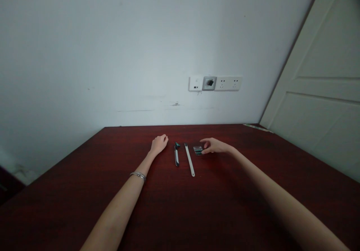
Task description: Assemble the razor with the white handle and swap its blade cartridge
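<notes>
My right hand [215,145] reaches in from the right with thumb and fingers apart. Its thumb tip is at the right edge of a small clear plastic case [197,150] with dark green parts inside; whether it touches the case I cannot tell. My left hand [159,144] rests on the table with its fingers curled in, and nothing shows in it. Just right of it lies a razor [177,156] with a white and dark handle and its head at the far end. Between razor and case lies a long, thin white stick [189,162], dark at its far tip, with a small hole near its close end.
The dark red wooden table [180,213] meets a white wall [140,56] at its far edge. Sockets and switches [215,83] are set in the wall. A pale strip [258,128] lies at the far right corner, beside a white panelled door [320,93].
</notes>
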### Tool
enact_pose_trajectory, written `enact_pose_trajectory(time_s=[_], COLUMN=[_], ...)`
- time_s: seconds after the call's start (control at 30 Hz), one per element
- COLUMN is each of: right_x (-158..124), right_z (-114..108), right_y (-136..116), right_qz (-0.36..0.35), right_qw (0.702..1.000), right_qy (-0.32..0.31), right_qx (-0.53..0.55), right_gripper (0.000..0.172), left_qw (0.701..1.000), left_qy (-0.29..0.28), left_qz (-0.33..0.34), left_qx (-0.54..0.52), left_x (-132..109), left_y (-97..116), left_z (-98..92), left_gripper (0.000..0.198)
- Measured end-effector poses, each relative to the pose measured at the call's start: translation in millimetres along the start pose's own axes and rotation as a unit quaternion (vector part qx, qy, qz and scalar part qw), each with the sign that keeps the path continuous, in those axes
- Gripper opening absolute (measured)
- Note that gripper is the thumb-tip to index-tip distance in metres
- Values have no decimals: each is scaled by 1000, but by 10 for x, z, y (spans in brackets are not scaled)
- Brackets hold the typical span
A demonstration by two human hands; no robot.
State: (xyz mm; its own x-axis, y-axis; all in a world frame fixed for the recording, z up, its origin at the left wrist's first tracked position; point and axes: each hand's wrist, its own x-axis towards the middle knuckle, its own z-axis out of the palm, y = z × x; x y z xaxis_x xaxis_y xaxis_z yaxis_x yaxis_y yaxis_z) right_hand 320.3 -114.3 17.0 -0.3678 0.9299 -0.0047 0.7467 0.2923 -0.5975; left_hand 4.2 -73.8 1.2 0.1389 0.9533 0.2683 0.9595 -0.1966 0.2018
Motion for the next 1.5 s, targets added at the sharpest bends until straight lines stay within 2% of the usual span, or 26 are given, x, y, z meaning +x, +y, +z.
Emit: enact_pose_trajectory(time_s=[0.13, 0.23, 0.47, 0.7, 0.93, 1.03, 1.17, 1.23, 1.4, 1.5], right_x=[45, 45, -30, -32, -38, -29, -10, -7, -25, -36], right_z=[-12, 35, 210, 204, 186, 189, 195, 196, 190, 185], right_y=[186, 355, 569, 550, 539, 556, 581, 582, 558, 549], right_qz=[3, -3, -18, -44, -30, -34, -38, -39, -44, -48], right_qw=[993, 982, 970, 958, 960, 960, 958, 958, 955, 955], right_qy=[112, 177, 199, 217, 209, 211, 211, 212, 214, 217], right_qx=[-30, -70, -136, -184, -185, -182, -188, -190, -198, -195], right_gripper=[45, 40, 42, 42, 41, 41, 41, 41, 42, 41], left_qw=[1000, 1000, 999, 996, 989, 981, 968, 957, 924, 917], left_qy=[1, 1, 1, -6, -21, -56, -120, -180, -343, -379], left_qz=[-7, -10, -10, -23, -2, 29, 66, 76, 73, 61], left_qx=[-9, -15, -36, -83, -148, -181, -211, -216, -154, -111], left_x=[13, 23, 55, 143, 181, 204, 283, 300, 185, 87], left_y=[-25, -22, -19, -78, -100, -131, -147, -98, 228, 445], left_z=[-17, -21, 7, 31, -8, -117, -387, -535, -750, -739], left_gripper=[34, 32, 28, 26, 28, 31, 30, 30, 23, 24])
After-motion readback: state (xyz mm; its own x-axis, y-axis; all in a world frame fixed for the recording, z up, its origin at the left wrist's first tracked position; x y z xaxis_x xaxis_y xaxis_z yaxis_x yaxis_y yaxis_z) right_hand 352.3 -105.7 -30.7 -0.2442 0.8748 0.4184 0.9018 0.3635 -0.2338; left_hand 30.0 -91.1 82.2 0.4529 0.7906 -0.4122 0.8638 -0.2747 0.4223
